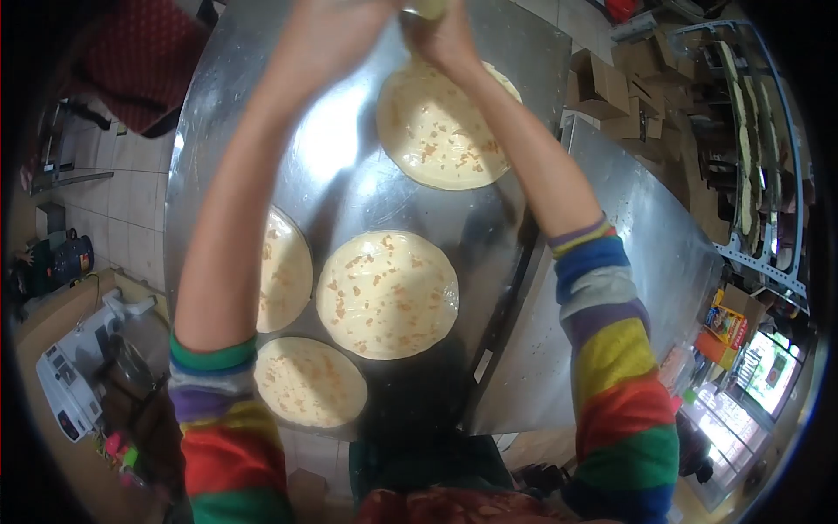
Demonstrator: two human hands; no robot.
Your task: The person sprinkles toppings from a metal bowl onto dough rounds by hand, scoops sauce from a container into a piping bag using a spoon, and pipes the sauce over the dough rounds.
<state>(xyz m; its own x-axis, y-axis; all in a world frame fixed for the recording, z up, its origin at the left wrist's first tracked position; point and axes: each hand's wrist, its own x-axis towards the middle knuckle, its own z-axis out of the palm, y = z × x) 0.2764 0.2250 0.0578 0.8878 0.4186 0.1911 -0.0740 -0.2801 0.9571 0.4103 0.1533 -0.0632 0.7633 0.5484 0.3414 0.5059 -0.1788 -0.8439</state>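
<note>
Both my arms reach to the far side of a metal table [393, 205]. At the top edge, my left hand [353, 26] is partly cut off, and its fingers are hidden. Close beside it, my right hand [441, 35] has its fingers bent round a pale yellowish thing [428, 9] that I cannot make out. Below my right hand lies a round flat dough [436, 131] with brown specks, partly under my forearm. Another speckled round [387, 295] rests mid-table. Two more, one partly behind my left forearm [284, 271] and one near the front edge [312, 382], lie at the left.
A second metal surface [602, 288] adjoins at the right. Cardboard boxes [602, 86] and a blue-framed rack [786, 157] stand beyond it. At the lower left is a white appliance [70, 393]. A red patterned cloth [135, 65] shows at the upper left.
</note>
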